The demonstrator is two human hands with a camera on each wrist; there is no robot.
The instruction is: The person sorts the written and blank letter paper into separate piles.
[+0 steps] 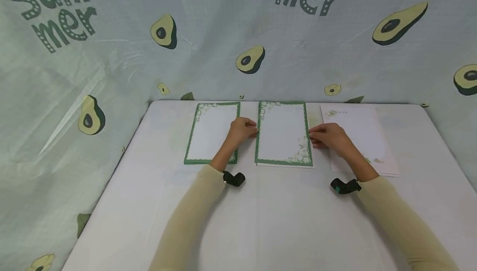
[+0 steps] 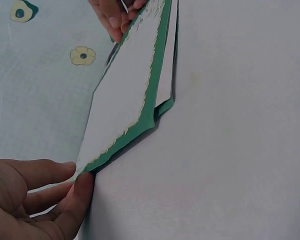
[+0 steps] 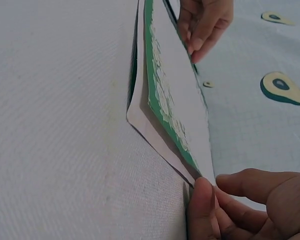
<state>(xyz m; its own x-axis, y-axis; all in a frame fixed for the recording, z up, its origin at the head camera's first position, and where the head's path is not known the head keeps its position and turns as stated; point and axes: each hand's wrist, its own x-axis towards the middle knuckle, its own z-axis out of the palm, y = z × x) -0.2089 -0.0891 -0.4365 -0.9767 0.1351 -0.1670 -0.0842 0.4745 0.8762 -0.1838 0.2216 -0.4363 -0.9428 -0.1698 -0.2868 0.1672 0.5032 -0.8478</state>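
In the head view, a sheet of paper with a green flowered border (image 1: 281,134) lies in the middle, over at least one other sheet whose pale edge shows below it. My left hand (image 1: 242,129) pinches its left edge, and my right hand (image 1: 331,137) pinches the right edge. The left wrist view shows the left thumb and fingers (image 2: 82,192) at the sheet's border. Up close in the right wrist view, the layered sheets (image 3: 157,132) stand slightly apart at the corner, with the right thumb (image 3: 202,202) against the edge.
Left of the middle paper lies another green-bordered stack (image 1: 212,134). A pale pink sheet (image 1: 357,138) with small green prints lies to the right, partly under the right forearm. The white table (image 1: 283,221) meets an avocado-patterned cloth (image 1: 208,68) at the back.
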